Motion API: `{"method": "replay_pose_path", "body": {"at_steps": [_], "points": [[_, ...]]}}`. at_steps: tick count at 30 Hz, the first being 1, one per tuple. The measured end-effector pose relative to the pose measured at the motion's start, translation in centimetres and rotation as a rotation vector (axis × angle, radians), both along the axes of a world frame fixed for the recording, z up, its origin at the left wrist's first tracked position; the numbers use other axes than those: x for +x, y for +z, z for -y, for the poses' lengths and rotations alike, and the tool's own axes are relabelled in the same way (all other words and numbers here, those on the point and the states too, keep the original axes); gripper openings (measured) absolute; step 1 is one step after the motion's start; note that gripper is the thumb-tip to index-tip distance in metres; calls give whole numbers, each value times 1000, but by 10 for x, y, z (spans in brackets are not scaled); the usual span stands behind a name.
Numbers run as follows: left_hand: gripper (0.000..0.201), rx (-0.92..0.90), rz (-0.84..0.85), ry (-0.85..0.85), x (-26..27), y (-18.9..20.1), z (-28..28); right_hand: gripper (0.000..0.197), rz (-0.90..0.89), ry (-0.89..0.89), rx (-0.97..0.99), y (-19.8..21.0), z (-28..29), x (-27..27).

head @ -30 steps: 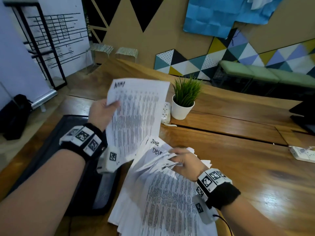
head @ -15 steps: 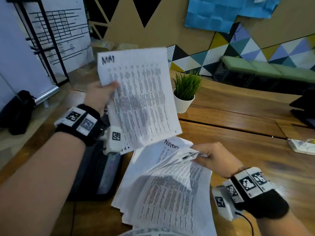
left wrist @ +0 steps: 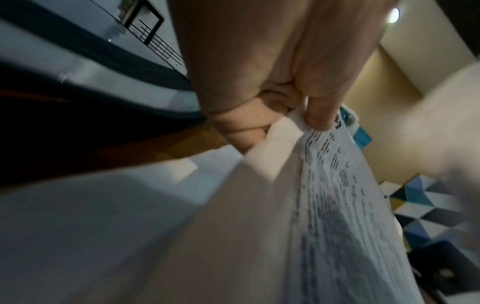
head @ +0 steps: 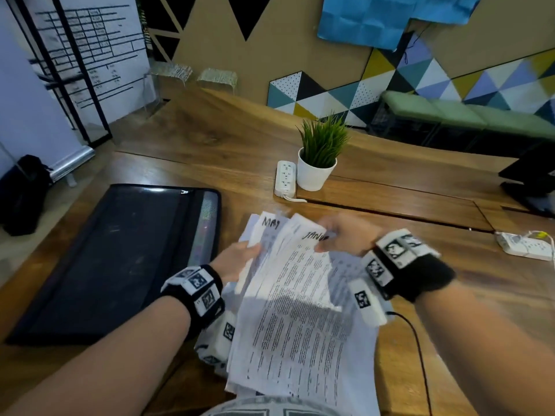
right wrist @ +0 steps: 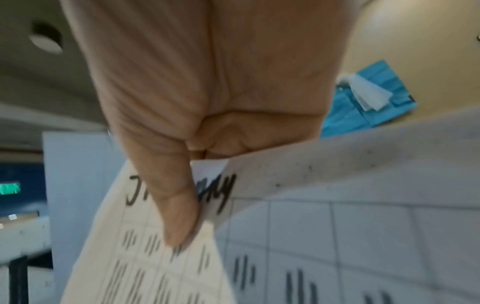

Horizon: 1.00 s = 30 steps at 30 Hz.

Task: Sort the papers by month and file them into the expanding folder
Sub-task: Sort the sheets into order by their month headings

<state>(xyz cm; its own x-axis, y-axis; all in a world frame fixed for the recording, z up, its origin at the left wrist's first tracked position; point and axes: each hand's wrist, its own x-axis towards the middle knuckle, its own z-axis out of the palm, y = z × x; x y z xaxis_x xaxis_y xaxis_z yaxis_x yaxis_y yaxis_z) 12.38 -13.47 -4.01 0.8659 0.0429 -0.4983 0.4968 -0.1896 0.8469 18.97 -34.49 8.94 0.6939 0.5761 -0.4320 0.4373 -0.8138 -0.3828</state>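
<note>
A stack of printed papers (head: 303, 334) lies on the wooden table in front of me. My left hand (head: 240, 259) pinches the left edge of a sheet headed "MAY" (head: 268, 225), thumb on top (left wrist: 320, 115). My right hand (head: 339, 235) pinches the top of a sheet headed "January" (head: 309, 265), with the thumb (right wrist: 179, 216) over the written word. The black expanding folder (head: 120, 256) lies flat and closed on the table to the left of the papers.
A small potted plant (head: 319, 154) in a white pot and a white power strip (head: 285, 178) stand behind the papers. Another power strip (head: 524, 246) lies at the right. A dark monitor base (head: 531, 181) sits at the far right edge.
My left hand has brought the May sheet down from the air onto the stack's left side. My right hand has moved up to the January sheet's top. The folder is uncovered.
</note>
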Motion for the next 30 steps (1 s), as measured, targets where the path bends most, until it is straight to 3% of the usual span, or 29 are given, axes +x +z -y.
{"method": "replay_pose_path", "body": {"at_steps": [4, 6, 8, 10, 13, 16, 18, 20, 23, 27, 30], "points": [[51, -185, -111, 106, -11, -10, 12, 40, -32, -101, 3, -54, -13, 6], [35, -273, -79, 40, -18, -9, 18, 49, -22, -158, 21, -62, -18, 9], [34, -173, 14, -42, -19, -14, 18, 47, 24, -171, 59, -66, -21, 12], [35, -86, 73, -16, -16, -18, 19, 41, 98, -152, 110, -68, -24, 14], [29, -70, 108, 27, -15, -20, 16, 65, 174, -198, 177, -68, -17, 20], [27, -187, 59, 96, -15, -20, 9, 86, 40, -331, 270, -70, 2, 21], [22, -246, 51, 105, -14, -20, 8, 91, -46, -306, 250, -75, 12, 16], [22, -252, 72, 67, -14, -19, 12, 85, -38, -238, 145, -80, 15, 13], [31, -226, 92, 18, -16, -22, 23, 55, -33, -230, 74, -83, 12, 13], [34, -193, 103, 22, -19, -26, 31, 44, -40, -189, 54, -85, 12, 9], [29, -196, 103, -145, -22, -14, 29, 31, -45, -65, 92, -78, 16, 8]]}}
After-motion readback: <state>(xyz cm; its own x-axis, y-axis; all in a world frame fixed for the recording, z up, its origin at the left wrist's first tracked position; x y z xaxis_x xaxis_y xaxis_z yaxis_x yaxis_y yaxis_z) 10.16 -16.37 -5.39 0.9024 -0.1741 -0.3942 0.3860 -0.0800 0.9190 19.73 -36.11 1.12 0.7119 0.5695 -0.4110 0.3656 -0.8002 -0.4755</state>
